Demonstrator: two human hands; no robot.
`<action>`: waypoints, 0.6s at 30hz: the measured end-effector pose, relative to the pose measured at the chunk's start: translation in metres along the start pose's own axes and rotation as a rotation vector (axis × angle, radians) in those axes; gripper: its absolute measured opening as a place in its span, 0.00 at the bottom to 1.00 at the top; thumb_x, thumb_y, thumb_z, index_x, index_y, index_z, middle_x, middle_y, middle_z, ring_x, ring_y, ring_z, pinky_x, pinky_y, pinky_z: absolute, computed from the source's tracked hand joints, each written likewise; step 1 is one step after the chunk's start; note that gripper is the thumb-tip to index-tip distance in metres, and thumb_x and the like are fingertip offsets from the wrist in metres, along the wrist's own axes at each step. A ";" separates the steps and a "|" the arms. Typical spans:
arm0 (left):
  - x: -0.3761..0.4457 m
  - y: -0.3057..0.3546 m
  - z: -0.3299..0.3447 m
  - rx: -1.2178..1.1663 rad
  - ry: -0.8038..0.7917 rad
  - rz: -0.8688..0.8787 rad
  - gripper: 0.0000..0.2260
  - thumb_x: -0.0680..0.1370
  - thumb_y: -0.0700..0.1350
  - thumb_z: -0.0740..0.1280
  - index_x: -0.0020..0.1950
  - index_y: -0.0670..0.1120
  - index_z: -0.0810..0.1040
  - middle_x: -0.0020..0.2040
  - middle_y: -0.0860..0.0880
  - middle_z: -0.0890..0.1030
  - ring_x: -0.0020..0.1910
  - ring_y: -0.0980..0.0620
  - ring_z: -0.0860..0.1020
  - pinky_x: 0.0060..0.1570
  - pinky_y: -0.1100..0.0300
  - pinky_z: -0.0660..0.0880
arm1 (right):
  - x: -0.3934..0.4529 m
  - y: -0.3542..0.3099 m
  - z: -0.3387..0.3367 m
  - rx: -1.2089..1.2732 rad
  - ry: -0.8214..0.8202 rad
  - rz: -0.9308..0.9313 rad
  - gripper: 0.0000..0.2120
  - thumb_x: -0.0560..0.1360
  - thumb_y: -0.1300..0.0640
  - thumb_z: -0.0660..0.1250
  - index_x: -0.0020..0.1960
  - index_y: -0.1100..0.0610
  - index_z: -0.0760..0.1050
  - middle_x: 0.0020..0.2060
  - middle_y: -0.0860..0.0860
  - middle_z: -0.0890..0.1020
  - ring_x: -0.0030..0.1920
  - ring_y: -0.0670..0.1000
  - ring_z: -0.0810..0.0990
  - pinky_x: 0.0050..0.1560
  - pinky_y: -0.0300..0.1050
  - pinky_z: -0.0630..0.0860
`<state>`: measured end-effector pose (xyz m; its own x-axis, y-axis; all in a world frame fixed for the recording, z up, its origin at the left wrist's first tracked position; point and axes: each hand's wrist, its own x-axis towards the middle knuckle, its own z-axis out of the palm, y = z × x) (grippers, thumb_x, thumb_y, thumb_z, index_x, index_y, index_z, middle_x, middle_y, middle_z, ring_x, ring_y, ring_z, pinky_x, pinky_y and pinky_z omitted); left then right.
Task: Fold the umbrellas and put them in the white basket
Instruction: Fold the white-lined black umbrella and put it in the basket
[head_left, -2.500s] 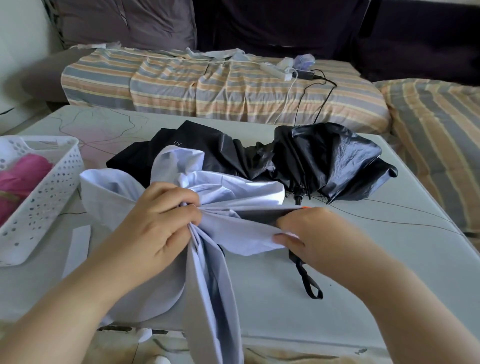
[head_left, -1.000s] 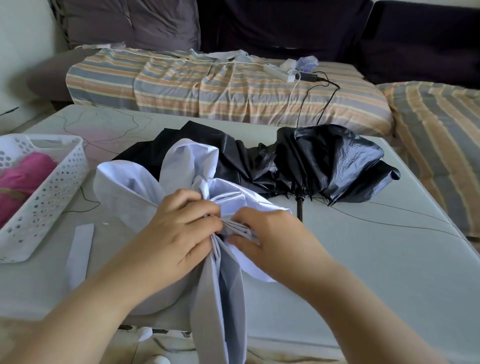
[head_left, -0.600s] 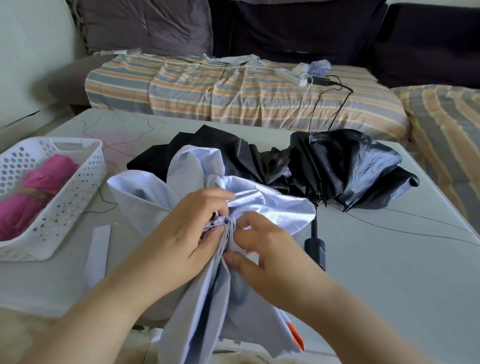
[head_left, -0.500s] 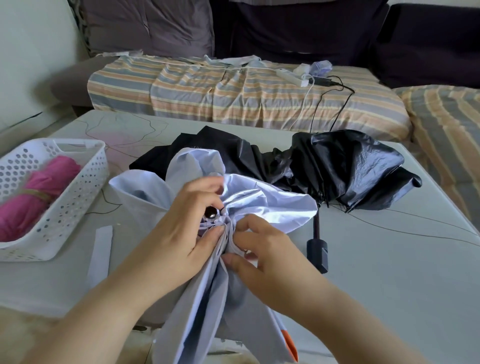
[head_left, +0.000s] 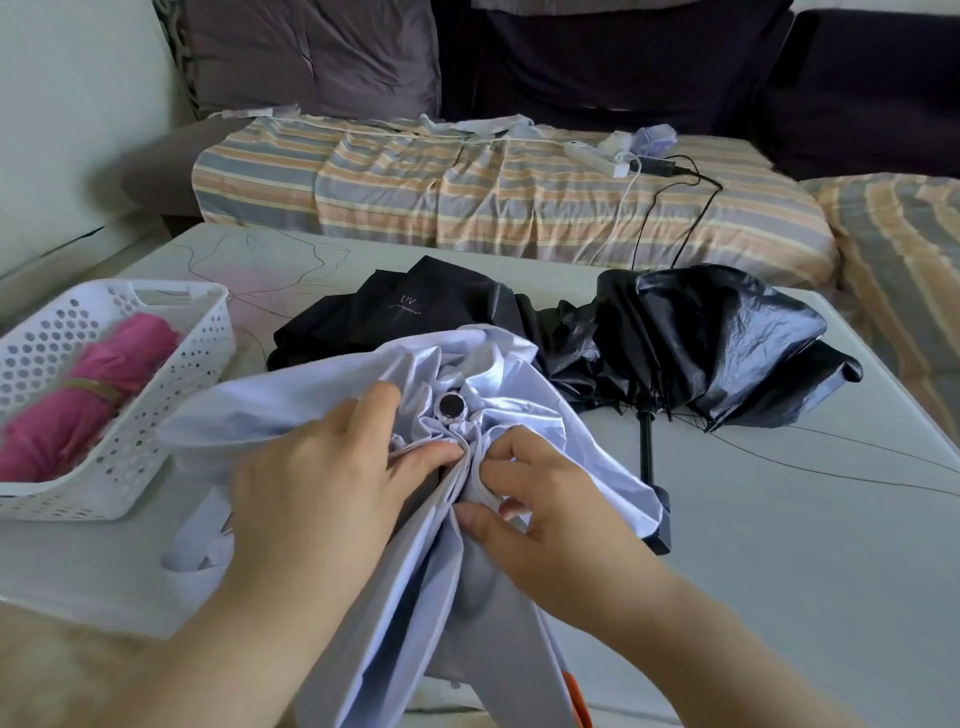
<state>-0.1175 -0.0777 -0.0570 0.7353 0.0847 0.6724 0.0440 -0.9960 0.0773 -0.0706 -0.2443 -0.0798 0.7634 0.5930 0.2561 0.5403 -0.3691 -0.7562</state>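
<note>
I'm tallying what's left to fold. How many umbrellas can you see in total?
3. A pink umbrella lies folded in the white basket. A pale lilac umbrella is gripped by the left hand and right hand. A black umbrella lies unfolded behind. None appear hidden.

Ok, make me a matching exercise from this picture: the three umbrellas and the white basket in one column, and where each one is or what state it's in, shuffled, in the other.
Things
1. pink umbrella
2. lilac umbrella
3. black umbrella
4. white basket

Places or states
A. lying loose and unfolded on the table, behind the hands
B. at the left edge of the table
C. folded and banded, inside the basket
D. fabric being gathered by the left hand and right hand

Pairs: 1-C, 2-D, 3-A, 4-B
</note>
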 end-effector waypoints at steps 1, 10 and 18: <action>-0.002 0.002 0.000 -0.001 -0.015 -0.005 0.25 0.73 0.64 0.59 0.41 0.42 0.77 0.24 0.47 0.75 0.19 0.45 0.71 0.24 0.63 0.59 | 0.000 0.000 0.000 -0.004 -0.004 0.008 0.19 0.76 0.54 0.68 0.31 0.51 0.62 0.40 0.44 0.69 0.41 0.43 0.71 0.44 0.28 0.71; -0.013 0.018 -0.002 -0.096 -0.079 -0.041 0.18 0.74 0.54 0.60 0.47 0.40 0.80 0.21 0.49 0.72 0.17 0.48 0.69 0.21 0.64 0.60 | 0.000 0.001 0.005 -0.038 0.022 -0.019 0.16 0.74 0.51 0.65 0.32 0.54 0.64 0.40 0.45 0.69 0.40 0.43 0.71 0.46 0.35 0.74; -0.011 0.037 -0.007 -0.246 -0.108 -0.098 0.15 0.74 0.49 0.61 0.51 0.41 0.80 0.21 0.51 0.72 0.17 0.48 0.70 0.24 0.68 0.57 | -0.001 -0.006 0.017 -0.064 -0.003 -0.135 0.06 0.70 0.63 0.63 0.42 0.57 0.79 0.42 0.49 0.76 0.40 0.44 0.74 0.40 0.38 0.74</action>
<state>-0.1288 -0.1150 -0.0562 0.8038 0.1640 0.5718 -0.0370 -0.9456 0.3232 -0.0803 -0.2305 -0.0856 0.6816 0.6421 0.3509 0.6593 -0.3309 -0.6752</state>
